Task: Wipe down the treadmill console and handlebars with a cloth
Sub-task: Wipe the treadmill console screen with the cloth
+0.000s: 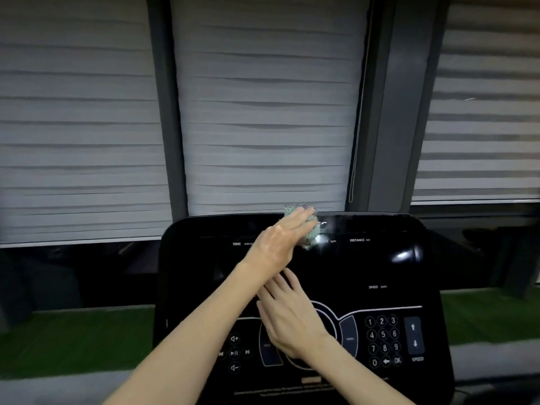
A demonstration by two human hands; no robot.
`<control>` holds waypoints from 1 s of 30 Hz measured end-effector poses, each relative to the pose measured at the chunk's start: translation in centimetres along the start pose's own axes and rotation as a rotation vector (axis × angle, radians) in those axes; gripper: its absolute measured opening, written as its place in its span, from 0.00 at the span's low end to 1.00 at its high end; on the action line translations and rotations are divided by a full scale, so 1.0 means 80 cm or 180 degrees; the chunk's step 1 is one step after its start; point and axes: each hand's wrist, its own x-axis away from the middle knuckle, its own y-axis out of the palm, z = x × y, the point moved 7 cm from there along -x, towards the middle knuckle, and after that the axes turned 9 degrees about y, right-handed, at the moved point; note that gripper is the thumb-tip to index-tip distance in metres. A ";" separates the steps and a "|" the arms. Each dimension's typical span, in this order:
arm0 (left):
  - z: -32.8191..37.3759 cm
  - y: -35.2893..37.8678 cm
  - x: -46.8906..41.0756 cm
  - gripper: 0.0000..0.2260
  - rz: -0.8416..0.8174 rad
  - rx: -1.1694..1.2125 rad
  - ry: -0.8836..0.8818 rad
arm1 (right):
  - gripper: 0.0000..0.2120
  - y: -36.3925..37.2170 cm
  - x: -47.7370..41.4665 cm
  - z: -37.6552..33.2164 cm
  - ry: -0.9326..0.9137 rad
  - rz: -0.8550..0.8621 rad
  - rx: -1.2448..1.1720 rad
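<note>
Pale green cloth (307, 229) sits bunched under our left hand (279, 244), right at the top edge of the black console (380, 258). Our left fingers lie straight and close together, pressing the cloth flat rather than gripping it. Our right hand (289, 314) rests on the middle of the console, fingers straight and slightly apart, holding nothing. We judge two risks. With nothing curled round the cloth, a stroke past the rim could let it slide off behind the console. Our right palm also lies among the control markings, near the keys (382, 340), so leaning on it might trigger one. The handlebars are out of view.
</note>
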 end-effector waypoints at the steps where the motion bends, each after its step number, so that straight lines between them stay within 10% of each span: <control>1: -0.006 -0.006 0.007 0.34 0.0017 -0.0041 0.0008 | 0.22 -0.005 0.001 0.017 0.0093 0.0075 0.0003; 8: -0.036 -0.053 0.054 0.28 0.0238 -0.0375 -0.0452 | 0.27 -0.034 0.017 0.187 0.1280 0.0477 0.0172; 22: 0.056 0.067 -0.107 0.22 -0.0107 -0.0060 -0.0006 | 0.26 -0.029 0.054 0.246 0.0998 0.0601 -0.0155; 30: 0.058 0.069 -0.131 0.31 -0.0364 0.0404 -0.0749 | 0.28 -0.080 0.029 0.259 0.0822 0.0941 -0.0682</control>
